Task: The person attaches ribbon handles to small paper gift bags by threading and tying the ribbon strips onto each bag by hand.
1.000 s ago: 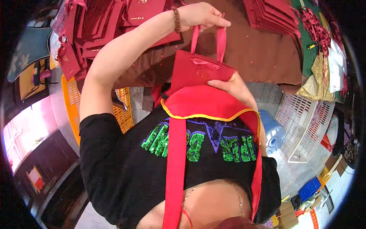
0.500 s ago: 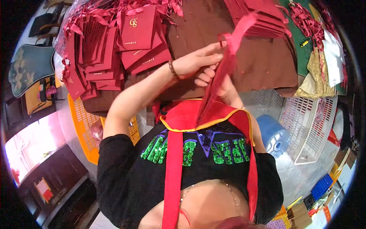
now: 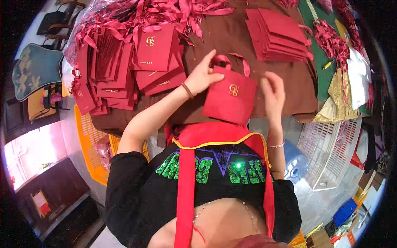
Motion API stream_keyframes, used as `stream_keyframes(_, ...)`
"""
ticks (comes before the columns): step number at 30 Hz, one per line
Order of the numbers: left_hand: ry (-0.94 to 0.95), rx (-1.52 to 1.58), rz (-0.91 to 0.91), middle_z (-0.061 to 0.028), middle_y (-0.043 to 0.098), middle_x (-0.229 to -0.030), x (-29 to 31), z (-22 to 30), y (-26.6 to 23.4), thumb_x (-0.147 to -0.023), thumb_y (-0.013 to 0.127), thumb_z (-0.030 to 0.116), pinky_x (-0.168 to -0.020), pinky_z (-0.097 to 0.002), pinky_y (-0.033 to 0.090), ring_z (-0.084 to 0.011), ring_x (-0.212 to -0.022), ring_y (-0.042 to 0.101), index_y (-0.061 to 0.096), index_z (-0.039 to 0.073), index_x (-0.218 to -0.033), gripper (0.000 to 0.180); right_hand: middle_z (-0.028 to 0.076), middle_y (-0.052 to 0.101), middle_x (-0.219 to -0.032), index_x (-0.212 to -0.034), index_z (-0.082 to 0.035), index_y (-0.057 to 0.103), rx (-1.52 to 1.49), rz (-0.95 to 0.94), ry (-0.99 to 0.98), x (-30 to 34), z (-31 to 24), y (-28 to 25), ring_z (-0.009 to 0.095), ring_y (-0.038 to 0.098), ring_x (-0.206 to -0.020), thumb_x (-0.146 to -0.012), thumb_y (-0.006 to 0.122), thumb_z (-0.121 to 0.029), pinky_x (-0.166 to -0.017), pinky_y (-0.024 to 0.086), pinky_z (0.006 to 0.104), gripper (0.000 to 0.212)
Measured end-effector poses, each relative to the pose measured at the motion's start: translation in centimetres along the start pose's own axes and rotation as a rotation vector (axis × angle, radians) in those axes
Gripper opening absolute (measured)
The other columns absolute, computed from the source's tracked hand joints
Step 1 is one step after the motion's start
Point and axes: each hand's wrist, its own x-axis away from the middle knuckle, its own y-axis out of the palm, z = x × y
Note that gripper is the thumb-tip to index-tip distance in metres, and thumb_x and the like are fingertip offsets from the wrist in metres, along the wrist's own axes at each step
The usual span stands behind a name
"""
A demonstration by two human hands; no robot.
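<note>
A small dark-red paper bag lies in front of me at the table's near edge, gold lettering up. Its ribbon handles loop from the top edge. My left hand is at its upper left corner, thumb resting on the bag and index finger stretched away toward the ribbon. Thumb and finger are spread; the other fingers are partly hidden. To the right of the bag, my right hand is raised and apart from it, fingers extended and slightly curved, holding nothing.
Stacked red bags with tangled ribbons fill the left of the brown-covered table. Another stack of red bags is at the far right, near a ribbon bundle. Below stand an orange crate, a white crate and a blue water bottle.
The bag, held upright edge-on between both hands before, now lies flat with its front showing. My right hand has come off it and moved right; my left hand has shifted slightly down and left.
</note>
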Motion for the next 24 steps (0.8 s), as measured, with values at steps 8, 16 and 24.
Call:
stream_keyframes(8,0.448,-1.393,0.022,-0.0077,0.06,-0.084,-4.5,2.9,-4.7,-0.077,0.051,0.015,-0.063,-0.0391,0.049,-0.0248,-0.076,0.062,0.058,0.009,-0.093,0.018,0.013,0.055,-0.106,-0.097,-0.003,0.062,0.519,-0.238,-0.235,1.3,0.9,2.3,0.029,0.05,-0.103,-0.078,0.064,-0.012,-0.088,0.041,0.0357,0.021)
stream_keyframes(16,0.273,-1.646,0.045,-0.0074,0.056,-0.095,-11.2,0.6,-5.6,-0.078,0.053,0.014,-0.069,-0.0395,0.048,-0.0252,-0.089,0.058,0.055,0.009,-0.096,0.018,0.011,0.053,-0.099,-0.101,-0.007,0.062,0.655,-0.281,-0.158,1.8,-0.4,2.5,0.028,0.049,-0.095,-0.077,0.065,-0.015,-0.084,0.04,0.0357,0.025)
stream_keyframes(24,0.652,-1.016,-0.029,-0.0113,0.061,-0.098,-9.1,3.1,-5.9,-0.083,0.055,0.016,-0.09,-0.0367,0.039,-0.0287,-0.093,0.058,0.054,0.005,-0.084,0.011,0.014,0.05,-0.101,-0.096,-0.004,0.059,0.587,-0.32,-0.181,2.1,-2.2,3.5,0.031,0.05,-0.094,-0.075,0.067,-0.011,-0.081,0.042,0.0373,0.024)
